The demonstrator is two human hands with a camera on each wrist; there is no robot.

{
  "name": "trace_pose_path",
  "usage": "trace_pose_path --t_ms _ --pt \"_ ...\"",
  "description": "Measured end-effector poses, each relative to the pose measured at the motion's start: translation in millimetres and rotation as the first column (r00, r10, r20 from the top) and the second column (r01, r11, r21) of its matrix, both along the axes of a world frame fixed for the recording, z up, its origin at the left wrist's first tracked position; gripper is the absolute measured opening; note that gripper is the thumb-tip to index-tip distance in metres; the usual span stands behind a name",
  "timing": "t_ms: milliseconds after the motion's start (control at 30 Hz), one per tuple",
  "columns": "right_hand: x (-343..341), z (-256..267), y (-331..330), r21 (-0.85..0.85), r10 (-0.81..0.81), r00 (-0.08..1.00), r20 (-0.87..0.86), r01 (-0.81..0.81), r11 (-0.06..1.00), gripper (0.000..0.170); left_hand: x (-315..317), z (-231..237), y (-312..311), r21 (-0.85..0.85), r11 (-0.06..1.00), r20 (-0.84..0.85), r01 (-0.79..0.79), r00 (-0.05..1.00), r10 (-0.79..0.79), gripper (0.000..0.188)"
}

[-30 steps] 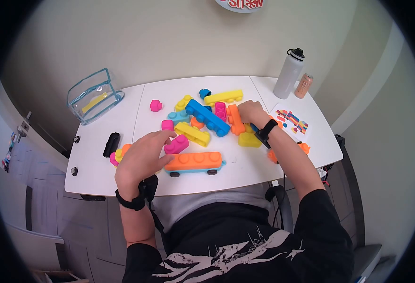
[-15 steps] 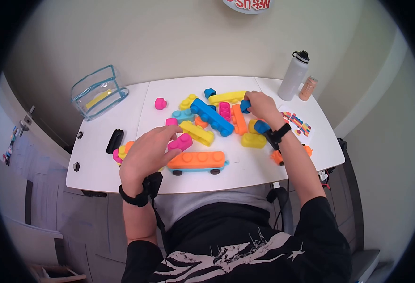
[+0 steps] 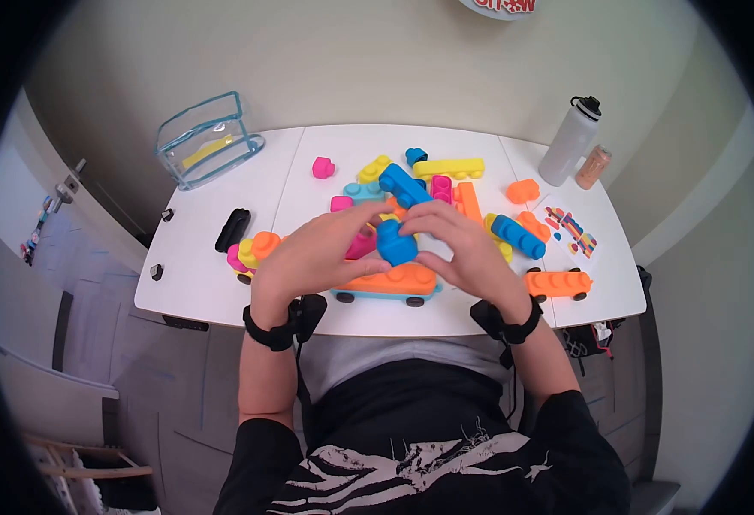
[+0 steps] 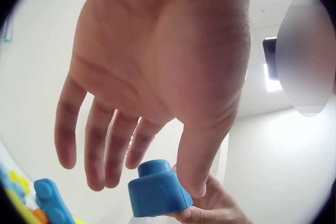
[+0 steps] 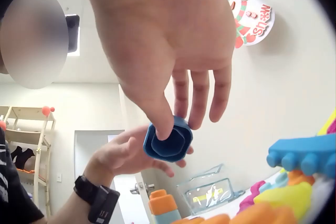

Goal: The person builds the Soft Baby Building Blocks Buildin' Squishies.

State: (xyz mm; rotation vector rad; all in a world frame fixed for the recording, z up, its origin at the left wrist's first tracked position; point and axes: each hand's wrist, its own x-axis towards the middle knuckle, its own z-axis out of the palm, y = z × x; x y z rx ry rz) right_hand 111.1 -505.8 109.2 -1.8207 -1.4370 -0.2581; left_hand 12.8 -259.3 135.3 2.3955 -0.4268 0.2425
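Observation:
A small blue block [image 3: 397, 242] is held up between the two hands, above an orange-and-light-blue wheeled piece [image 3: 394, 281]. My right hand [image 3: 476, 257] pinches it from the right; in the right wrist view the thumb of this hand [image 5: 168, 45] reaches into the hollow underside of the block [image 5: 176, 141]. The left hand [image 3: 308, 253] hovers at the block's left with fingers loosely bent. In the left wrist view the thumb of this hand [image 4: 152, 77] overlaps the edge of the block [image 4: 155, 195]; whether they touch I cannot tell.
Behind the hands lie mixed blocks, including a long yellow one [image 3: 450, 168]. At right are an orange wheeled piece [image 3: 557, 284], a picture sheet [image 3: 570, 230], a bottle [image 3: 570, 142] and a can [image 3: 594, 167]. A clear case [image 3: 210, 146] stands at left.
My right hand has brought the small blue block from the right side of the pile to the middle. The left hand has moved closer to it. The head view has shifted.

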Motion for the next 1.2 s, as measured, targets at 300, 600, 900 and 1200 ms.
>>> trace_pose_path --t_ms 300,600,900,1200 --pt "-4.0 -26.5 7.9 -0.088 0.017 0.994 -0.104 -0.027 0.996 0.043 -0.3 -24.2 11.1 0.177 0.984 -0.025 -0.028 0.999 0.033 0.052" --pt "10.1 -48.7 1.2 -0.48 -0.084 0.995 -0.054 0.048 0.876 0.042 3.4 -46.9 9.8 0.434 0.857 -0.055 -0.279 0.941 0.334 0.045" --pt "11.0 -60.9 0.6 -0.45 -0.116 0.987 -0.11 0.055 0.891 0.044 0.8 -46.3 16.7 0.41 0.887 -0.074 -0.213 0.961 0.265 0.048" --pt "8.7 -53.8 -0.2 -0.481 -0.132 0.979 -0.154 0.042 0.876 0.042 13.5 -59.2 8.9 0.468 0.85 -0.123 -0.245 0.934 0.336 0.054"
